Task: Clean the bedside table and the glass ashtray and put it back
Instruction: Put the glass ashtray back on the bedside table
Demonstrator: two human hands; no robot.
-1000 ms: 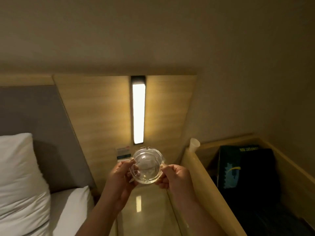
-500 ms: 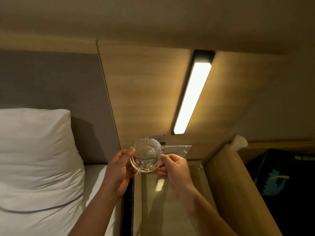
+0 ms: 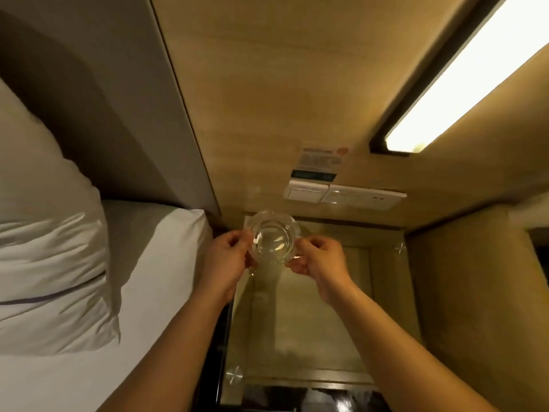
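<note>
Both hands [image 3: 276,260] pinching glass ashtray [image 3: 272,239] above bedside table [image 3: 320,322], forearms outstretched.

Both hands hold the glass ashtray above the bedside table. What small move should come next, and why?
Probably lower the glass ashtray straight down onto the bedside table near its back edge. The left hand and right hand pinch it by opposite sides over the far end of the glossy top, which looks bare beneath it. Whether it already touches the surface cannot be told.
</note>
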